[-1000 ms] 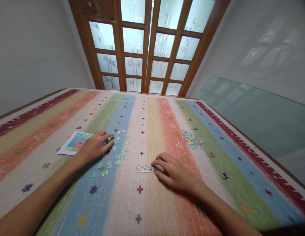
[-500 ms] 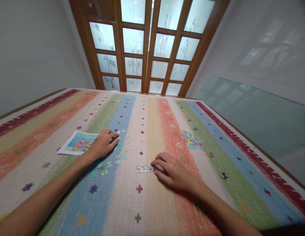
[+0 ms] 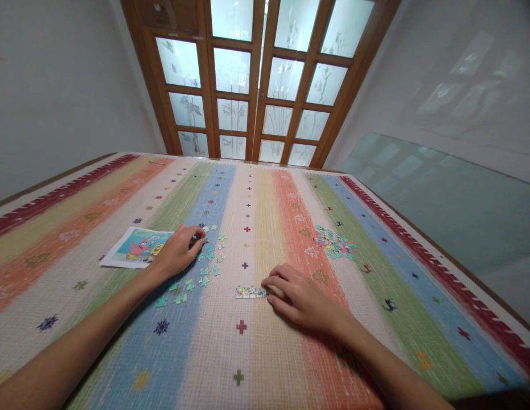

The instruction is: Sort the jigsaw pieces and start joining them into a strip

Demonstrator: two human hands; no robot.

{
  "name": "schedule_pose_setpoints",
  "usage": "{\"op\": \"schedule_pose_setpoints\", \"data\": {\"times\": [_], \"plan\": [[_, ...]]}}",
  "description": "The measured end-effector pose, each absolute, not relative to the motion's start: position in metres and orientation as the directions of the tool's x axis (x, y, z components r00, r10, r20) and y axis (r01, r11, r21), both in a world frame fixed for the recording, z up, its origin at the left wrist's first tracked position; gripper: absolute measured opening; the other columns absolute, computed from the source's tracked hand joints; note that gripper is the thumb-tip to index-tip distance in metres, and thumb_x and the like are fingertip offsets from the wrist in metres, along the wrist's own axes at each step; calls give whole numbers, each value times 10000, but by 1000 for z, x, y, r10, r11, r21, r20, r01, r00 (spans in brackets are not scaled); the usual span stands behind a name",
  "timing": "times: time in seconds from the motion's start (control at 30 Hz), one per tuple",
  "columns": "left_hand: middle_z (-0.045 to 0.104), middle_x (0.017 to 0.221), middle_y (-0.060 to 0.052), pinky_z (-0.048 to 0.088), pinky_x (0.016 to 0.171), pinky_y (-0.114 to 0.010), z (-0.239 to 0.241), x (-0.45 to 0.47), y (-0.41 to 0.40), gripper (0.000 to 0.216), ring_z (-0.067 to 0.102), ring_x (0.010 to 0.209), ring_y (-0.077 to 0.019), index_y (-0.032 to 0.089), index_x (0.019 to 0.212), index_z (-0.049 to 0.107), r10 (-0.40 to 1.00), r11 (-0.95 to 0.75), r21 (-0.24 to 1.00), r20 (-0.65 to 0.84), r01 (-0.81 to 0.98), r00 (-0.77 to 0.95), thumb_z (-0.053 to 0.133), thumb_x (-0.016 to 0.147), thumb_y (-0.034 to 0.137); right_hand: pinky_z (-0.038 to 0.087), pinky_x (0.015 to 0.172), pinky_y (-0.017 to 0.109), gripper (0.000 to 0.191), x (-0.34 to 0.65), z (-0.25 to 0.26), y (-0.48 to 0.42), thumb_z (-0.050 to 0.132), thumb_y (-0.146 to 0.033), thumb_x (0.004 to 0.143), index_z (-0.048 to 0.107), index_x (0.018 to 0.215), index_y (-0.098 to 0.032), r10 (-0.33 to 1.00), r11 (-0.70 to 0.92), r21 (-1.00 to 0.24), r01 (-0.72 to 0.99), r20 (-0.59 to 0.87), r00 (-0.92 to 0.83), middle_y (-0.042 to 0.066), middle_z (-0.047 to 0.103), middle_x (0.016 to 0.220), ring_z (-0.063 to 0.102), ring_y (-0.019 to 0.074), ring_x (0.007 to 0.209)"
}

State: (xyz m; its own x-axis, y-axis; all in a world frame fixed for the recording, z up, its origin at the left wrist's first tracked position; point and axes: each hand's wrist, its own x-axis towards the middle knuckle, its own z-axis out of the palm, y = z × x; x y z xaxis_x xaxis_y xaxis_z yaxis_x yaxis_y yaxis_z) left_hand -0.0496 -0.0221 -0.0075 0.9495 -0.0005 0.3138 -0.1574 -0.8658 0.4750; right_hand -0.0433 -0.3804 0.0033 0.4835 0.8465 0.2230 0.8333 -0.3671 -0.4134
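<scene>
My left hand (image 3: pixel 182 248) is at the left edge of a loose scatter of teal puzzle pieces (image 3: pixel 205 272). Its thumb and fingers are curled together; whatever lies between the tips is too small to make out. Under its wrist side lies a printed cartoon picture (image 3: pixel 139 248), partly covered by the hand. My right hand (image 3: pixel 294 293) rests on the cloth, its fingertips closed on the right end of a short strip of joined puzzle pieces (image 3: pixel 250 292). That end of the strip is hidden by the fingers.
A heap of mixed puzzle pieces (image 3: pixel 335 242) lies to the right, beyond my right hand. A striped tablecloth (image 3: pixel 222 353) covers the table. Behind its far edge stand wooden doors with frosted panes (image 3: pixel 233 71); a pale glass panel (image 3: pixel 439 188) is at the right.
The left thumb and fingertips have drawn a little closer together, at nearly the same place. My right hand and the strip have stayed almost still.
</scene>
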Motion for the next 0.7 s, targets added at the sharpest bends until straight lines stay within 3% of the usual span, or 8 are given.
{"op": "schedule_pose_setpoints", "data": {"times": [0.27, 0.43, 0.7], "plan": [[733, 857, -49, 498, 709, -350, 13, -74, -61, 266, 656, 749, -216, 209, 1011, 689, -16, -670, 718, 243, -190, 970, 569, 939, 435, 545, 843, 392, 195, -40, 2, -381, 547, -204, 1031, 672, 1177, -171, 799, -295, -434, 851, 377, 469, 121, 702, 1057, 647, 246, 968], [769, 896, -65, 510, 745, -350, 12, -95, -104, 254, 710, 818, -219, 194, 995, 683, -103, -415, 898, 116, -149, 988, 637, 921, 432, 557, 806, 387, 227, -44, 3, -377, 606, -252, 1036, 644, 1240, -159, 741, -221, -465, 858, 492, 458, 125, 710, 1050, 656, 241, 936], [769, 803, -49, 489, 696, -319, 8, -118, -140, 241, 686, 737, -192, 185, 944, 685, -212, -236, 972, -31, -20, 977, 687, 902, 422, 531, 709, 328, 232, -51, -3, -368, 655, -362, 1041, 704, 1150, -163, 724, -118, -450, 885, 571, 387, 95, 703, 958, 648, 210, 859]]}}
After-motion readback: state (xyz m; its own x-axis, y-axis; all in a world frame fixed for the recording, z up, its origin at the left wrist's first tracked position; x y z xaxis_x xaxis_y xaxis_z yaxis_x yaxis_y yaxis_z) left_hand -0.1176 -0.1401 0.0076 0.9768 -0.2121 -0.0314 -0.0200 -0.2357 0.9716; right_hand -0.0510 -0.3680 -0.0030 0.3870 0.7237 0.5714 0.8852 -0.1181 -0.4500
